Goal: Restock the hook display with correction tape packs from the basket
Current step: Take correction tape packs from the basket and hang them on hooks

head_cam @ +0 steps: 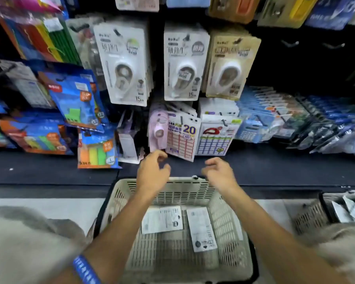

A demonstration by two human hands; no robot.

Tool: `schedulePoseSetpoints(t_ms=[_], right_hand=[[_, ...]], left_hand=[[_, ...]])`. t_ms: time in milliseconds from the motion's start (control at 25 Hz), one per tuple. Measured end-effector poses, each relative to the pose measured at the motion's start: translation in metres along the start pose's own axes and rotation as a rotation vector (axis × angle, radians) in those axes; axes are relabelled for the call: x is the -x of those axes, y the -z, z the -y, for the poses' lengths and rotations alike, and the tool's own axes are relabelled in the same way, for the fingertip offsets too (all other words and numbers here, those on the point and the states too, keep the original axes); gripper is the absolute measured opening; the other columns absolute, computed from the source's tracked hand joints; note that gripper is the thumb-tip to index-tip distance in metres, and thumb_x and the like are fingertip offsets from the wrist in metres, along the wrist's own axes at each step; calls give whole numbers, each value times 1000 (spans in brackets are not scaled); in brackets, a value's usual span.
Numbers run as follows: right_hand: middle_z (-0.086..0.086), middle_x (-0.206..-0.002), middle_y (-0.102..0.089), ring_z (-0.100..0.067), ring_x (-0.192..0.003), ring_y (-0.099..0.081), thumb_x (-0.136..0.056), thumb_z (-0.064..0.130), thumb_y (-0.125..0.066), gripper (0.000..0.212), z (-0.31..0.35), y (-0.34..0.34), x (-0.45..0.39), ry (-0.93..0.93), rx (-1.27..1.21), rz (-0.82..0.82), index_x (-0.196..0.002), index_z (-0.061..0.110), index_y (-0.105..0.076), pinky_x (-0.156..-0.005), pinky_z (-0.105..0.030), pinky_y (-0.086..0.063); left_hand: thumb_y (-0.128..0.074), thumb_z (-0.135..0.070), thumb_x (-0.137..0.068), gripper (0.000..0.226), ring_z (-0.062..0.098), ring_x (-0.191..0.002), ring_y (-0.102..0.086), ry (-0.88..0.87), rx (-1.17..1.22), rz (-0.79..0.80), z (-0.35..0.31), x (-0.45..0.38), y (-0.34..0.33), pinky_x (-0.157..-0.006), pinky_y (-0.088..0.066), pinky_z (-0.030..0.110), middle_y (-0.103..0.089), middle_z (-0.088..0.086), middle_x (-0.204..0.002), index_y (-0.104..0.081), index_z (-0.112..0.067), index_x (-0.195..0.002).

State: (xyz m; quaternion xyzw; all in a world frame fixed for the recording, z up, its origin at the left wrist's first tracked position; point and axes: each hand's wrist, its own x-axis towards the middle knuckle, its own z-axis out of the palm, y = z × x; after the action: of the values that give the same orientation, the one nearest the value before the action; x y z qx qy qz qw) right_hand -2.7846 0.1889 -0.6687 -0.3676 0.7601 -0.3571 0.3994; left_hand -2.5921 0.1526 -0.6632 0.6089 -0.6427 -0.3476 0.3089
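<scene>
Both arms reach over a beige basket (230,220), left hand (153,174) and right hand (219,173) empty with fingers loosely curled, two correction tape packs (162,220) lie face down inside it, hanging correction tape packs on hooks (184,64) at 12 o'clock above the hands, sticker sheets (181,136) just beyond the fingertips

We cannot read the small print on the two packs (162,220) lying face down in the basket (230,220). Our forearms hide part of its rim, and the top row of hanging packs (136,3) is cut off by the upper edge.
</scene>
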Motion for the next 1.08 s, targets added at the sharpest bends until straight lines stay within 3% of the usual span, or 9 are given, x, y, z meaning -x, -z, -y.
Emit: schedulePoseSetpoints(t_ms=[80,200,360,520,640,720,800,920,1080], right_hand=[[-8,-114,-71,-25,-100,-66,-88,12,-67,25,-68,-34,2,-92,315,158,-111,20,-61,-91,-36,-54],[-8,-114,-66,-23,-91,-66,-87,14,-65,46,-154,-61,7,-279,462,287,-132,15,-54,-82,-36,-58],[-12,-146,-49,-30,-123,-56,-77,11,-82,92,-209,-85,-8,-329,477,198,-152,19,-29,-99,-45,-54],[-10,-170,-1,-36,-154,-11,-84,38,-78,113,-234,-105,-20,-390,652,285,-161,20,3,-123,-52,-23],[-17,-166,-14,-37,-148,-31,-92,35,-68,99,-244,-112,-19,-342,864,236,-160,17,1,-113,-48,-39],[-17,-141,-53,-30,-117,-63,-95,18,-62,66,-242,-105,-24,-330,854,164,-151,16,-27,-90,-39,-57],[-12,-112,-71,-27,-96,-71,-95,14,-59,37,-233,-88,-36,-415,777,162,-132,9,-57,-79,-36,-60],[-10,-109,-75,-27,-99,-72,-91,20,-61,28,-198,-56,-44,-380,830,298,-115,12,-73,-74,-29,-55],[-4,-119,-70,-24,-113,-65,-88,14,-62,29,-110,-29,-44,38,1163,379,-115,21,-71,-88,-30,-50]], left_hand=[[-66,-4,-87,31,25,-94,-67,304,-158,222,77,32,-32,-81,-54,33,-70,6,-107,-66,-14,-116],[-65,-9,-86,41,11,-72,-61,486,-339,374,146,61,-57,-68,-55,29,-65,0,-102,-61,-19,-126],[-66,-14,-87,53,21,-112,-60,335,-513,500,173,42,-91,-86,-52,29,-61,3,-135,-51,-23,-138],[-64,-10,-86,87,30,-153,-18,137,-881,695,200,30,-125,-122,-19,48,-18,8,-167,-19,-24,-159],[-63,1,-84,101,31,-156,-3,97,-918,722,221,20,-143,-126,-6,50,-1,10,-170,-3,-23,-161],[-61,-1,-85,93,31,-154,-16,45,-938,685,227,12,-145,-126,-15,47,-16,9,-168,-11,-21,-161],[-62,-9,-86,78,27,-143,-39,14,-911,629,226,2,-142,-117,-34,41,-41,5,-157,-30,-22,-156],[-59,-29,-96,48,20,-106,-68,104,-752,571,207,-7,-127,-87,-52,32,-71,1,-124,-51,-29,-143],[-63,-63,-88,34,1,-65,-67,309,-242,639,168,-1,-84,-56,-43,17,-75,-10,-74,-67,-31,-101]])
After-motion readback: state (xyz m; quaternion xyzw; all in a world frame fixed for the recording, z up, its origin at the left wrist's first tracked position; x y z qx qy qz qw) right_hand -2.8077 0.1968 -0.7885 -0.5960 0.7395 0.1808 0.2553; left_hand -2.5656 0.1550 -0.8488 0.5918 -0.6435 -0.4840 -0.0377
